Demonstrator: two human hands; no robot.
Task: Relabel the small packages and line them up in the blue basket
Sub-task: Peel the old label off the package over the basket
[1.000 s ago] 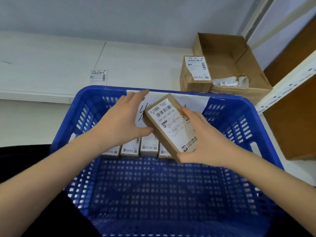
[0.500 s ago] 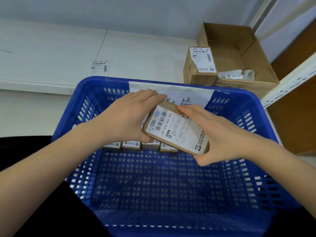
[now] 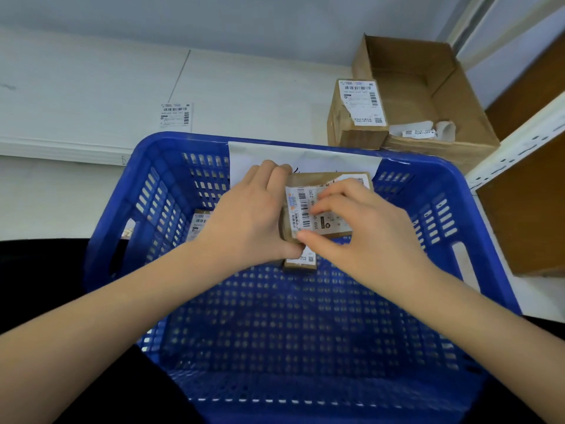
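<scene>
A small brown package [image 3: 331, 229] with a white barcode label is held above the far part of the blue basket [image 3: 434, 179]. My left hand [image 3: 250, 221] grips its left end, fingers over the top edge and thumb under the near corner. My right hand [image 3: 357, 228] pinches its near edge, fingers spread on the label. Beneath them a row of labelled packages stands in the basket; one package [image 3: 301, 261] shows below my hands and another [image 3: 198, 223] at the left. The others are hidden by my hands.
A white paper sheet [image 3: 321, 159] lines the basket's far wall. Behind it on the white surface stand a labelled brown box [image 3: 356, 130] and an open cardboard carton [image 3: 428, 96] holding label scraps. A loose label [image 3: 175, 116] lies at the left. A white shelf upright [image 3: 516, 145] rises on the right.
Both hands have carried the package away from me and lower, toward the basket's far wall, turning it so its label runs sideways. My right hand's fingers now lie over the label.
</scene>
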